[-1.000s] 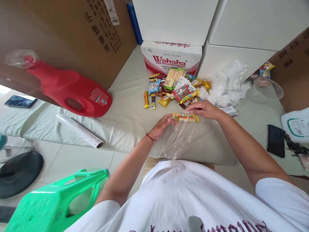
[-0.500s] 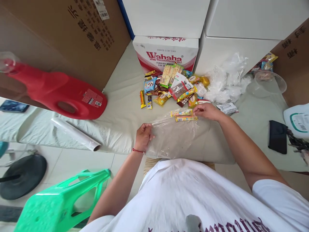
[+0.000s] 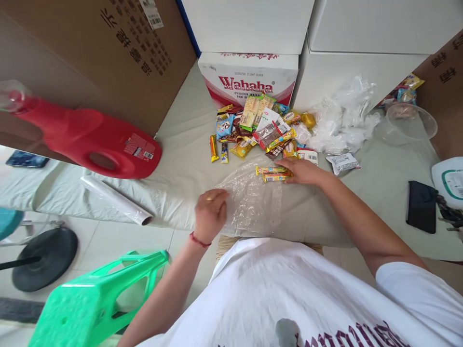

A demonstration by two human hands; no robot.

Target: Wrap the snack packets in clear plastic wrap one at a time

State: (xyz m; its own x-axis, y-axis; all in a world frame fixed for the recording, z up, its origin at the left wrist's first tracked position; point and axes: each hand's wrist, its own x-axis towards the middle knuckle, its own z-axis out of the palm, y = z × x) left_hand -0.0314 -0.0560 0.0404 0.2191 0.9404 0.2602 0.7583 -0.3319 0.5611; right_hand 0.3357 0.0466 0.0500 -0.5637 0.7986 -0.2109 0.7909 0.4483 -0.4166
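A clear plastic bag (image 3: 253,207) lies crinkled on the cloth-covered table in front of me. At its left edge is my left hand (image 3: 211,212), fingers curled closed on the film; the exact grip is partly hidden. Two narrow yellow snack packets (image 3: 272,174) rest side by side on the upper part of the bag. My right hand (image 3: 303,170) has its fingers and thumb around their right ends. Just beyond is a pile of wrapped snacks (image 3: 253,127), including a red-edged packet (image 3: 267,135) and green-edged cracker packs (image 3: 250,113).
A Wahaha carton (image 3: 249,77) stands behind the pile. Crumpled clear bags (image 3: 342,123), a plastic tub (image 3: 407,125) and a black phone (image 3: 421,207) are at right. A red jug (image 3: 97,137) and film roll (image 3: 115,200) lie left, above a green stool (image 3: 83,299).
My left hand has moved left and toward me. The bag has sunk flatter onto the table. My right hand has shifted left, farther over the yellow packets.
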